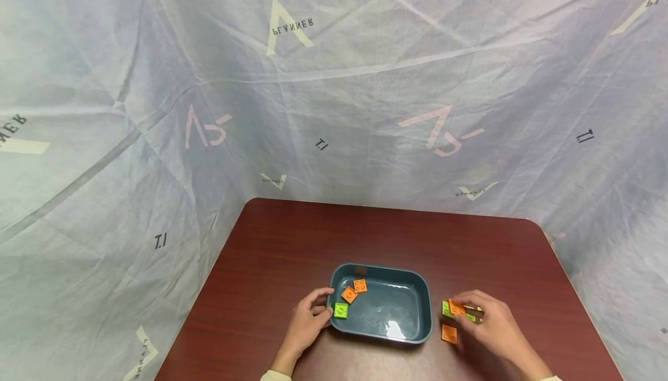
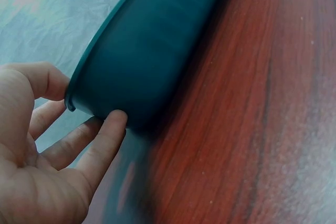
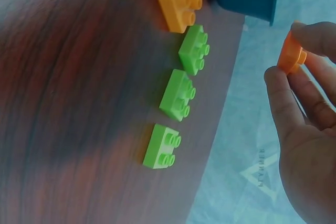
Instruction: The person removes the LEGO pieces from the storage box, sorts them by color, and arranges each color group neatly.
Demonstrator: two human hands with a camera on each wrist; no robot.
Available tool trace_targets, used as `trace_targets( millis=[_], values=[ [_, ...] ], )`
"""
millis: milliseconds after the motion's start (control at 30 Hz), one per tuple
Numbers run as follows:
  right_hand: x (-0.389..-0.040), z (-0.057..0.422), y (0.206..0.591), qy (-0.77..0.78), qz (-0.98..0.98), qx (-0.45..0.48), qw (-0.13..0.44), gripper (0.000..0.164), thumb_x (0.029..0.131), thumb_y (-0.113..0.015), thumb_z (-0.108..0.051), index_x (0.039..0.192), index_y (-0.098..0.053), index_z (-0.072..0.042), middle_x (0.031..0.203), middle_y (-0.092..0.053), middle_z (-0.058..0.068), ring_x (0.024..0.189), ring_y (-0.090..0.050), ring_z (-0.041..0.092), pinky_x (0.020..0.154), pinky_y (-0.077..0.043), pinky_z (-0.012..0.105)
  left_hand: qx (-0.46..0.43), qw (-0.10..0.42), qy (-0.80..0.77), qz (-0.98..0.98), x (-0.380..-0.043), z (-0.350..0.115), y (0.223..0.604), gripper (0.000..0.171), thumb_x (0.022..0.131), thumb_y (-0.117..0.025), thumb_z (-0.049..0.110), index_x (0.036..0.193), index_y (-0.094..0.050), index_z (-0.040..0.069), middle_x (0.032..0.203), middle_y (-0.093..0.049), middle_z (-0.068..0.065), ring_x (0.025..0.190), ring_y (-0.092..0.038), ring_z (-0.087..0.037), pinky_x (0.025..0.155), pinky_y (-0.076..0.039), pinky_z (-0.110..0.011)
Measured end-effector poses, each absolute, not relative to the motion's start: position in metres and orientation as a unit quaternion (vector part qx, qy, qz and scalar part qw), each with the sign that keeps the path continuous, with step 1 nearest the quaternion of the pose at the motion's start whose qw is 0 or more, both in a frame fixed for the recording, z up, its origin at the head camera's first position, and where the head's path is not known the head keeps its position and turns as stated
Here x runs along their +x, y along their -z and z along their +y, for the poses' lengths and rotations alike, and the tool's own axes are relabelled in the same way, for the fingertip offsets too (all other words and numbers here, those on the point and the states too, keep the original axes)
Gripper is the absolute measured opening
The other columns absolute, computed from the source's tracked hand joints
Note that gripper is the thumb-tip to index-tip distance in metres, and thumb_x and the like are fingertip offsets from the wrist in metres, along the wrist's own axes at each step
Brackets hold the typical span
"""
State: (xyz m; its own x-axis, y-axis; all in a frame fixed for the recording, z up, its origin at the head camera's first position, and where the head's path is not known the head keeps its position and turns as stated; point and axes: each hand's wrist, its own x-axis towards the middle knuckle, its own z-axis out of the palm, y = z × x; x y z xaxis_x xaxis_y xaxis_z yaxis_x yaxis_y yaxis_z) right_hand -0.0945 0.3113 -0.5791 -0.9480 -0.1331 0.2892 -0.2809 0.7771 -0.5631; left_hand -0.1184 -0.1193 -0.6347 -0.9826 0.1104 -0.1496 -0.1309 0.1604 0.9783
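A dark blue-green tray (image 1: 378,339) stands on the table, with two orange bricks (image 1: 349,294) and a green brick (image 1: 341,310) inside at its left end. My left hand (image 1: 309,318) holds the tray's left end, thumb at the rim; its fingertips touch the outer wall (image 2: 152,40) in the left wrist view. Right of the tray, my right hand (image 1: 490,318) pinches an orange toy building brick (image 3: 290,53) between thumb and fingers, raised above the table. Under that hand lie three green bricks (image 3: 177,95), partly hidden in the head view, lined up with another orange brick (image 1: 449,334).
The dark red wooden table (image 1: 292,236) has rounded far corners. Pale grey sheeting (image 1: 365,114) with printed lettering hangs behind it and at both sides.
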Motion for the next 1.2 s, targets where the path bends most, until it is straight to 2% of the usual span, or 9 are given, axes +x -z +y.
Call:
trace_targets(
  millis=[233, 600, 933, 1033, 1200],
  values=[
    [-0.089, 0.320, 0.586, -0.307, -0.942, 0.092, 0.094, 0.036, 0.072, -0.096, -0.007, 0.101, -0.080, -0.022, 0.104, -0.074, -0.010, 0.092, -0.071, 0.006, 0.072, -0.063, 0.027, -0.009, 0.092, -0.648, 0.756, -0.118, -0.119, 0.634, 0.039, 0.098, -0.074, 0.013, 0.136, -0.070, 0.019, 0.128, -0.071, -0.017, 0.102, -0.074, -0.022, 0.074, -0.063, -0.028],
    [-0.083, 0.331, 0.591, -0.331, -0.943, 0.028, -0.015, 0.030, 0.078, -0.091, -0.004, 0.101, -0.078, -0.019, 0.106, -0.072, -0.003, 0.099, -0.073, 0.020, 0.076, -0.064, 0.029, -0.006, 0.093, -0.651, 0.753, -0.117, -0.120, 0.634, 0.040, 0.098, -0.074, 0.013, 0.137, -0.069, 0.018, 0.130, -0.071, -0.018, 0.105, -0.074, -0.025, 0.074, -0.062, -0.027],
    [-0.078, 0.343, 0.604, -0.368, -0.925, 0.017, -0.090, 0.032, 0.079, -0.091, -0.006, 0.106, -0.077, -0.014, 0.105, -0.071, 0.002, 0.093, -0.078, 0.018, 0.076, -0.064, 0.029, -0.003, 0.088, -0.643, 0.761, -0.119, -0.119, 0.635, 0.038, 0.097, -0.073, 0.011, 0.135, -0.070, 0.017, 0.128, -0.071, -0.019, 0.105, -0.074, -0.028, 0.074, -0.062, -0.026],
    [-0.077, 0.346, 0.609, -0.368, -0.923, 0.019, -0.111, 0.032, 0.079, -0.091, -0.006, 0.106, -0.076, -0.014, 0.103, -0.071, 0.001, 0.092, -0.076, 0.014, 0.075, -0.064, 0.029, -0.003, 0.091, -0.641, 0.762, -0.119, -0.120, 0.634, 0.039, 0.097, -0.073, 0.011, 0.135, -0.070, 0.017, 0.128, -0.071, -0.019, 0.106, -0.074, -0.029, 0.073, -0.062, -0.026],
    [-0.076, 0.347, 0.616, -0.364, -0.921, 0.013, -0.138, 0.031, 0.079, -0.090, -0.006, 0.106, -0.077, -0.014, 0.102, -0.071, 0.000, 0.095, -0.072, 0.016, 0.076, -0.064, 0.030, -0.002, 0.091, -0.642, 0.761, -0.119, -0.119, 0.634, 0.039, 0.097, -0.073, 0.010, 0.135, -0.070, 0.016, 0.127, -0.071, -0.019, 0.105, -0.075, -0.029, 0.073, -0.061, -0.025]
  ],
)
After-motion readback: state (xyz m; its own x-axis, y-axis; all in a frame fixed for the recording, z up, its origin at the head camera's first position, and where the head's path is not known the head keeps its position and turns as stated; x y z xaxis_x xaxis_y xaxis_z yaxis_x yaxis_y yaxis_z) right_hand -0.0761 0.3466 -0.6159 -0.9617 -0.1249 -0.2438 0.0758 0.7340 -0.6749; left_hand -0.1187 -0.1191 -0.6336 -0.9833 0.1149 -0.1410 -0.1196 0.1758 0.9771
